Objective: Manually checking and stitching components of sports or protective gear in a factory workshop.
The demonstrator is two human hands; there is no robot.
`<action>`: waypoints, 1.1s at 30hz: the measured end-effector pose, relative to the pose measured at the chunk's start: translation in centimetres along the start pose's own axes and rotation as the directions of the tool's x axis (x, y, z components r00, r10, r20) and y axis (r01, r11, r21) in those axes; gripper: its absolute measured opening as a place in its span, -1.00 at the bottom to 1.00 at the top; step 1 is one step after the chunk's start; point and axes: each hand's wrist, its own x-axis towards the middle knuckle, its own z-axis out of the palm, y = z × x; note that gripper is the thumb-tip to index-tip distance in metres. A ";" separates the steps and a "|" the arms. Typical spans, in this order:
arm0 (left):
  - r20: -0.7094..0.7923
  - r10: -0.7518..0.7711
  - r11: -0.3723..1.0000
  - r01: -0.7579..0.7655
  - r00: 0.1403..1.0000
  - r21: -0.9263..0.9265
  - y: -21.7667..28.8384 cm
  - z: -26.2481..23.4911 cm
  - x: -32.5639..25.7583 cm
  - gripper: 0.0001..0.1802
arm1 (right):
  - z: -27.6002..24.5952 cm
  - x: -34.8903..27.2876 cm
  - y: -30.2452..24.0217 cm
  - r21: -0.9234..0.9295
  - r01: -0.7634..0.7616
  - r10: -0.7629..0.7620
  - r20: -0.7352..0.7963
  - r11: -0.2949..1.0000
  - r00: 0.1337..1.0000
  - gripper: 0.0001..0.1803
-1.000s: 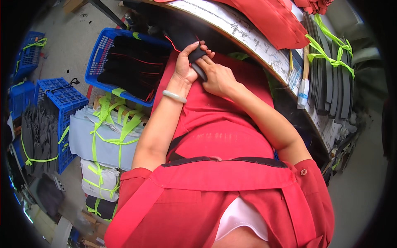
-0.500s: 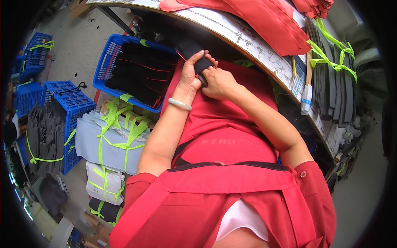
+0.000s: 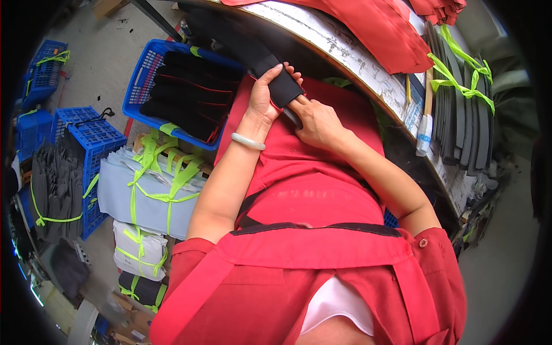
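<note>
A long black fabric piece (image 3: pixel 286 87) with red edging stretches from beside the table edge down to my lap. My left hand (image 3: pixel 261 100), with a pale bangle on its wrist, is wrapped round it near its lower end. Close against that end is my right hand (image 3: pixel 323 125), its fingers bent and their tips partly hidden at the fabric's opening. A dark grey strip (image 3: pixel 292 117) shows between my right hand and my left wrist, and the right fingers appear to grip it. How far it reaches inside the fabric is hidden.
Left of my lap stands a blue basket (image 3: pixel 133 95) of black red-edged pieces. Below it lie tied light grey sheets (image 3: pixel 115 187) and a white bundle (image 3: pixel 127 253). The worktable (image 3: pixel 299 24) bears red cut pieces (image 3: pixel 368 37) and tied dark grey strips (image 3: pixel 460 115).
My right hand has moved slightly right and down. More of the black fabric piece shows, both above my left hand and at its lower end. The whole view has shifted a little.
</note>
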 end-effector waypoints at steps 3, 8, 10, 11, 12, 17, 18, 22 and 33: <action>0.078 -0.008 1.000 0.007 0.997 0.009 0.2 -0.3 0.4 -0.83 | 0.6 2.7 0.2 -0.078 0.003 0.000 0.040 0.997 0.999 -0.64; 0.031 -0.053 0.998 0.055 0.998 -0.039 0.8 -0.8 1.3 -0.81 | 0.6 5.2 0.7 -0.154 -0.046 0.087 0.269 0.987 0.959 -0.56; 0.079 -0.080 0.991 0.088 0.994 -0.103 1.0 -1.4 0.9 -0.79 | -0.2 2.0 0.1 -0.147 0.203 -0.219 -0.102 0.968 0.970 -0.56; 0.109 -0.110 0.980 0.126 0.988 -0.152 1.3 -1.1 0.7 -0.74 | -0.1 1.2 0.1 -0.149 0.205 -0.220 -0.096 0.967 0.971 -0.56; 0.107 -0.107 0.980 0.124 0.988 -0.159 1.0 -1.2 0.6 -0.74 | 0.2 0.5 0.2 -0.116 0.164 -0.176 -0.106 0.980 0.979 -0.60; 0.204 -0.127 0.983 0.150 0.971 -0.103 0.0 -0.4 0.5 -0.52 | 1.5 4.1 1.0 -0.200 0.048 -0.063 -0.070 0.979 0.996 -0.72; 0.185 -0.154 0.973 0.182 0.971 -0.146 0.1 -0.3 0.3 -0.48 | 1.3 4.2 1.1 -0.202 0.047 -0.063 -0.075 0.978 0.995 -0.72; 0.144 -0.046 0.998 0.052 0.988 -0.039 1.1 0.1 -0.2 -0.42 | 0.6 1.9 1.1 -0.098 0.059 -0.065 -0.065 0.993 0.996 -0.75; 0.101 -0.105 0.995 0.104 0.989 0.014 0.6 -1.2 0.5 -0.80 | -1.0 1.9 0.3 -0.102 0.116 -0.107 0.094 0.988 0.990 -0.61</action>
